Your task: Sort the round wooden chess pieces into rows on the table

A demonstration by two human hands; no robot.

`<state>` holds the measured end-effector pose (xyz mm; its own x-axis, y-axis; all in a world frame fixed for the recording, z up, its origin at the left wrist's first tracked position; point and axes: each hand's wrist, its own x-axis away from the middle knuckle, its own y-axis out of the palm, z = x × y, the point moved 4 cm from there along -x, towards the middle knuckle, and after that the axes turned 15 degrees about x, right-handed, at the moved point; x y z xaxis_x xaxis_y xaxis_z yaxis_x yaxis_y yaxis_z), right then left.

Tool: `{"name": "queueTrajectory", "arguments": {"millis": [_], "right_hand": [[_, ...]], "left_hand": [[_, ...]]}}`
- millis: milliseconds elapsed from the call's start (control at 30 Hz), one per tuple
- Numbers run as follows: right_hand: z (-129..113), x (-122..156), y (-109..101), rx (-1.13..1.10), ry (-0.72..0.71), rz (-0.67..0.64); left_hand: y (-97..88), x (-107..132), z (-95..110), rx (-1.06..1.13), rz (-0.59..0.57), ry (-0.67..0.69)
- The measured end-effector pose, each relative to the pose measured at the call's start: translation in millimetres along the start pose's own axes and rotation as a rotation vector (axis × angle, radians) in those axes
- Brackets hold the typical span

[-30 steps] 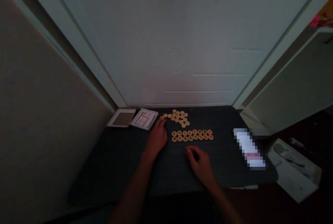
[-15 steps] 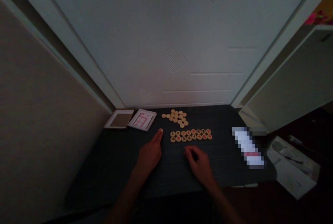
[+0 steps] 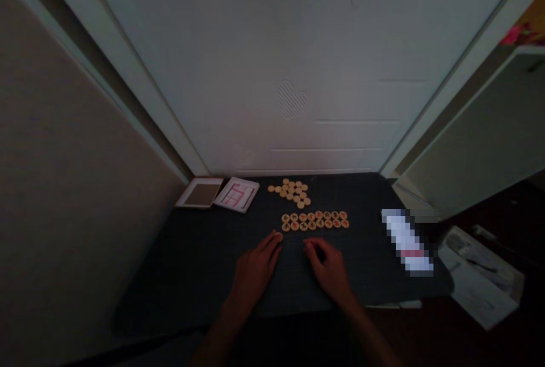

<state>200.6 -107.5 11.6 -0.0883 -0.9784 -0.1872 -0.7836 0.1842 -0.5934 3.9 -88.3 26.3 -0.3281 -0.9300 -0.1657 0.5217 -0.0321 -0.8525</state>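
Two rows of round wooden Chinese chess pieces (image 3: pixel 312 225), marked in red and black, lie on the dark table. Just below the left end of the rows, my left hand (image 3: pixel 258 267) has its fingertips closed on a single chess piece (image 3: pixel 278 237). My right hand (image 3: pixel 327 267) rests below the middle of the rows with its fingers curled and the thumb against them; whether anything is in it is hidden. Farther back sits a loose cluster of plain-faced pieces (image 3: pixel 290 190).
An open box half (image 3: pixel 181 203) and a white lid with pink print (image 3: pixel 235 194) lie at the back left. A blurred-out bright object (image 3: pixel 406 242) is at the table's right. A white door (image 3: pixel 340 145) rises behind the table (image 3: pixel 179 276); a white box (image 3: pixel 481 276) stands lower right.
My left hand has come right and toward me from beside the rows, with the piece at its fingertips. The right hand has hardly moved. The view has shifted slightly.
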Motion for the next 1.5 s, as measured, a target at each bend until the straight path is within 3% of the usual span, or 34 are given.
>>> {"name": "queueTrajectory", "arguments": {"millis": [400, 767, 967, 1267, 1500], "right_hand": [[0, 0, 1, 0.027, -0.055, 0.014], [-3, -1, -1, -0.016, -0.153, 0.053], [-2, 1, 4, -0.052, -0.17, -0.016], [-6, 0, 3, -0.06, -0.155, -0.057], [-4, 0, 6, -0.024, -0.153, -0.049]], "left_hand": [[10.4, -1, 19, 0.176, 0.088, 0.178], [23.8, -9, 19, 0.685, 0.208, 0.131], [24.8, -6, 18, 0.743, 0.212, 0.157], [24.5, -8, 14, 0.771, 0.136, 0.035], [25.6, -6, 9, 0.759, 0.148, -0.007]]}}
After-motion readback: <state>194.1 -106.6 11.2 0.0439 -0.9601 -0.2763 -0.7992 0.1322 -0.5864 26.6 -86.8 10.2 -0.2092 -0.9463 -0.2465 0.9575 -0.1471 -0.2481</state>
